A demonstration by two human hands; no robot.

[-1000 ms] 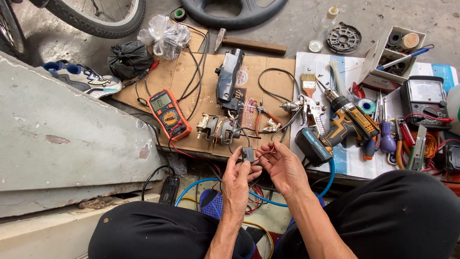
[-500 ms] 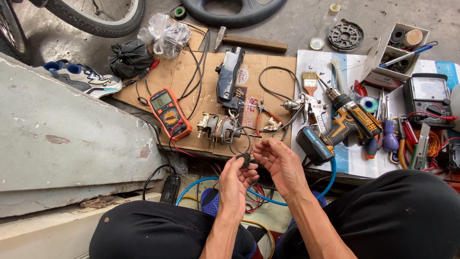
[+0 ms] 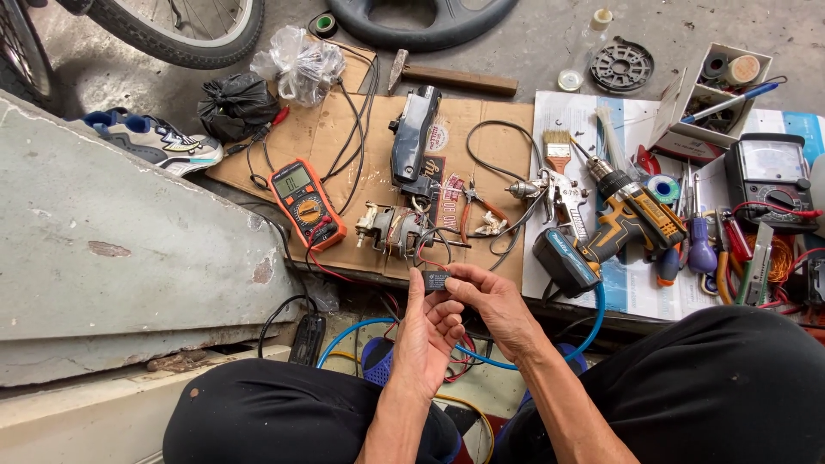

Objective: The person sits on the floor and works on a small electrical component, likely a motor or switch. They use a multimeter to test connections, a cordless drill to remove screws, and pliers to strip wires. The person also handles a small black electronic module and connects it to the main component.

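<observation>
Down at the nine o'clock edge a grey concrete slab (image 3: 129, 258) fills the left side, with a sneaker (image 3: 150, 142) lying above it at ten o'clock and a black plastic bag (image 3: 236, 103) just beside that. Next, on the flattened cardboard sheet (image 3: 344, 146), an orange multimeter (image 3: 307, 204) lies tilted with its leads trailing off, and a small electric motor (image 3: 391, 228) sits just to its right below a black tool housing (image 3: 414, 142). Near the centre, at about six o'clock, the left hand (image 3: 427, 339) rises palm-up with its fingers lightly curled, its fingertips pinching a small black boxy component (image 3: 436, 280). The right hand (image 3: 494, 305) meets it from the other side, thumb and forefinger closed on the same component, so both hands hold it just below the cardboard's near edge, above the person's knees; thin wires run from it toward the motor. A blue hose (image 3: 593, 322) loops beneath the hands. Further right, at two to three o'clock, a paintbrush (image 3: 559, 148), a spray gun (image 3: 550, 193) and a yellow-and-black cordless drill (image 3: 614, 228) lie on sheets of paper, followed by screwdrivers (image 3: 700, 249) and, at the far right, an analog meter (image 3: 769, 176).
</observation>
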